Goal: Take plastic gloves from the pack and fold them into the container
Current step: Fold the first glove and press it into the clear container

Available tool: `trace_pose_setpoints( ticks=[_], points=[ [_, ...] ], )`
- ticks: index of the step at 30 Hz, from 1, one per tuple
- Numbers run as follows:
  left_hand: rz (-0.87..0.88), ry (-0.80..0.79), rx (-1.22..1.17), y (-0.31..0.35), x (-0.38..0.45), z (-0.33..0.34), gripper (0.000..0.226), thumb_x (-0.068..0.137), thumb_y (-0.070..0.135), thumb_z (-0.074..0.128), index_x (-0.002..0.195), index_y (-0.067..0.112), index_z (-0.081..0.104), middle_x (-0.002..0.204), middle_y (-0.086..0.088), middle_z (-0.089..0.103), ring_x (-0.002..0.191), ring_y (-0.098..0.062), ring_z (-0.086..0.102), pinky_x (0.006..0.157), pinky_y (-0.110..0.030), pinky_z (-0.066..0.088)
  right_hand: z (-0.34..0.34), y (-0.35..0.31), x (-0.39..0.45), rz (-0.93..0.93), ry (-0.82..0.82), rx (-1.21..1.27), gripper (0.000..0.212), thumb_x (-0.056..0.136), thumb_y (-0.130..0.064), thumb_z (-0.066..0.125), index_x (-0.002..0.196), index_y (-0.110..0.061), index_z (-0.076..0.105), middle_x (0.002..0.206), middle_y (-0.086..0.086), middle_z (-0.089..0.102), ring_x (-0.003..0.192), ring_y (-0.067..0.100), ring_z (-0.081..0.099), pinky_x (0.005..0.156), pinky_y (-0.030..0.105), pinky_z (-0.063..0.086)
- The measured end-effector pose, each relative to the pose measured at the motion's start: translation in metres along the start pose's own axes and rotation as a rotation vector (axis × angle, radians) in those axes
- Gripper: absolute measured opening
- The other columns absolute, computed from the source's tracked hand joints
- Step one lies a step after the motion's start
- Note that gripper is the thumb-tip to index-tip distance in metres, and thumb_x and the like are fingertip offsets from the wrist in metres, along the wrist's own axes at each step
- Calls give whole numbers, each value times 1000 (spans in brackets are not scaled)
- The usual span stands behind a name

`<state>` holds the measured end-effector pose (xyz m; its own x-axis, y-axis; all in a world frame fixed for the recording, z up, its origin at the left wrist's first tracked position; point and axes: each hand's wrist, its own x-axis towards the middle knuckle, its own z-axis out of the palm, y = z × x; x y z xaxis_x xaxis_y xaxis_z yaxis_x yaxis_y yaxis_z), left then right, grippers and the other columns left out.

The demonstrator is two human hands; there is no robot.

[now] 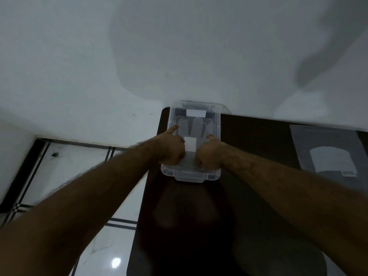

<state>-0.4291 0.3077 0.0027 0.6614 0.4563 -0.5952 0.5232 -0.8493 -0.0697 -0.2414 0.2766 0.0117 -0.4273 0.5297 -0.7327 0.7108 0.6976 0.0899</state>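
A clear plastic container (pixel 189 177) stands on the dark table against the wall. Inside it lies a transparent plastic glove (pixel 196 126), its fingers pointing toward the wall. Both my hands are down in the container. My left hand (pixel 171 148) has its fingers curled on the glove's near left part and its thumb stretched toward the glove's fingers. My right hand (pixel 209 154) is curled on the near right part, thumb up. The glove pack (pixel 330 154), a flat clear bag with a white label, lies to the right on the table.
The dark table (pixel 258 140) ends just left of the container, with white tiled floor (pixel 79 166) below. A white wall (pixel 139 56) rises directly behind the container. White labels are stuck on the container's walls.
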Motion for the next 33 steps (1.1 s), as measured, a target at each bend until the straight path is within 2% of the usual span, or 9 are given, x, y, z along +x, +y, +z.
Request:
trace_pose_setpoints(
  ticks=[4,10,14,17,21,24,26,30,33],
  points=[
    [-115,52,59,-13,14,-13,33,102,32,58,132,24,70,136,-2,71,145,-25,52,127,-67,-6,-5,10,9,79,43,-3,37,97,-47,68,128,-26,69,129,-1,69,130,28,58,120,59,28],
    [-201,-10,162,-13,26,-18,26,102,31,64,122,17,73,127,-4,74,135,-26,59,127,-69,-1,-6,0,8,81,-45,-167,45,102,-42,62,143,-21,59,147,6,62,145,29,48,127,65,7],
    [-207,81,157,-23,29,-17,31,102,31,62,131,20,70,129,-4,74,138,-27,57,129,-70,1,-1,4,10,85,123,-181,39,100,-43,64,133,-22,66,136,2,68,134,30,56,123,63,25],
    [-240,88,111,-30,36,-19,38,102,34,64,138,22,66,139,-3,70,144,-26,53,128,-70,-3,4,10,20,86,218,-184,41,97,-44,68,134,-27,65,131,2,68,128,31,60,120,65,28],
    [-274,19,-4,-37,47,-15,50,103,39,62,150,22,57,161,-4,54,160,-25,32,127,-66,-13,4,10,34,154,170,-81,57,93,-46,73,143,-25,54,136,7,63,134,36,56,122,74,12],
    [-324,96,-118,-31,39,-19,49,107,35,56,152,16,56,161,-6,54,160,-26,32,131,-61,-11,5,8,32,175,164,-52,55,93,-44,76,141,-25,56,132,7,65,134,36,57,121,77,5],
    [-312,147,-24,-18,26,-27,45,103,32,63,146,18,60,154,-4,61,156,-25,39,129,-67,-7,2,6,19,176,211,-47,48,94,-43,73,137,-24,62,130,7,67,134,35,57,122,76,3],
    [-380,253,-93,18,-11,-35,45,97,24,58,141,22,62,154,-2,60,158,-25,36,127,-71,-5,-9,2,-39,215,364,79,31,101,-39,59,128,-26,67,128,3,68,133,28,56,124,71,-2],
    [-445,388,-231,61,-46,-39,34,101,25,51,132,22,65,138,-3,70,149,-25,48,129,-67,-2,0,-5,-96,213,537,270,27,103,-34,53,126,-27,66,127,-2,69,131,23,58,128,66,3]
  ],
)
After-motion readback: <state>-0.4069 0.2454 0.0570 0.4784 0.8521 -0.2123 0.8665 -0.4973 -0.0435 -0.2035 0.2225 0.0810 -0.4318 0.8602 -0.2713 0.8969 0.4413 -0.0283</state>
